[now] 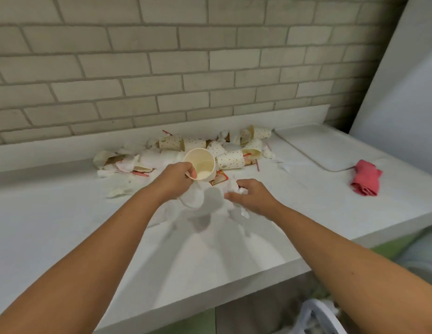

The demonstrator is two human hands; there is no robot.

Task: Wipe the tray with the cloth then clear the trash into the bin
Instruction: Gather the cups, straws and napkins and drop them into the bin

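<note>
My left hand point(176, 178) grips a cream paper cup point(203, 165) by its rim, mouth facing me, with a white napkin point(192, 197) hanging beneath it. My right hand point(250, 196) is closed on crumpled white tissue point(236, 189), just right of the cup. Behind both hands lies a trash pile point(210, 148) of dotted paper cups, napkins, red straws and sauce packets on the white counter point(89, 227). The white tray point(330, 148) sits at the right, against the wall. The red cloth point(365, 180) lies bunched off the tray's front right corner. A white bin point(318, 317) shows at the bottom right, below the counter.
A brick wall point(161, 68) backs the counter. A large white slanted panel point(403, 92) stands at the far right. The counter's front edge runs diagonally from bottom left to right, with green floor point(388, 247) beyond it.
</note>
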